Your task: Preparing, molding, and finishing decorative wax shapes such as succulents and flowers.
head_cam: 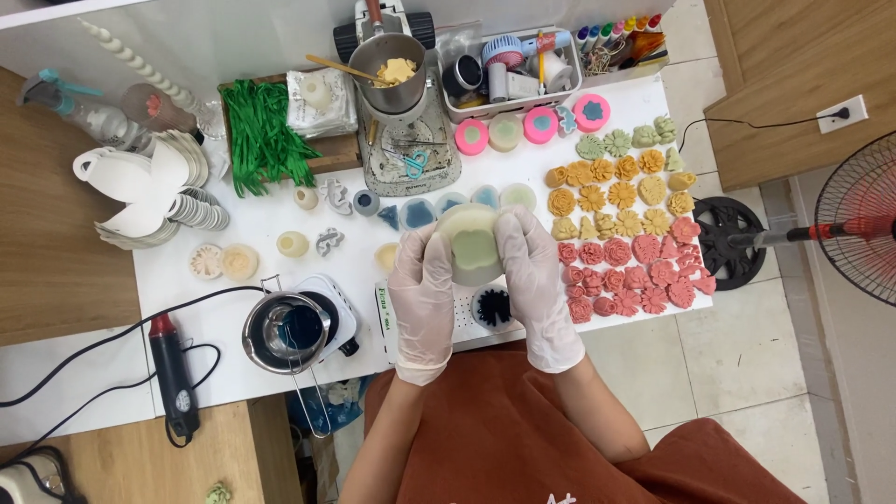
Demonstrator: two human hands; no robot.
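Both of my hands wear thin white gloves and hold one pale round silicone mould point(473, 245) with a green piece in its middle. My left hand point(423, 299) grips the mould's left side, thumb on top. On the right side my right hand point(537, 280) grips it the same way. The mould is lifted above the white table point(233, 359), over a small round dish with a dark blue flower shape point(492, 307).
Rows of orange, yellow and pink flower-shaped pieces point(623, 245) lie to the right. A metal pot of blue liquid on a small hot plate point(297, 329) stands at the left front, a heat gun point(174, 375) beside it. A scale with a metal cup point(399, 70) is behind. A fan point(854, 219) stands right.
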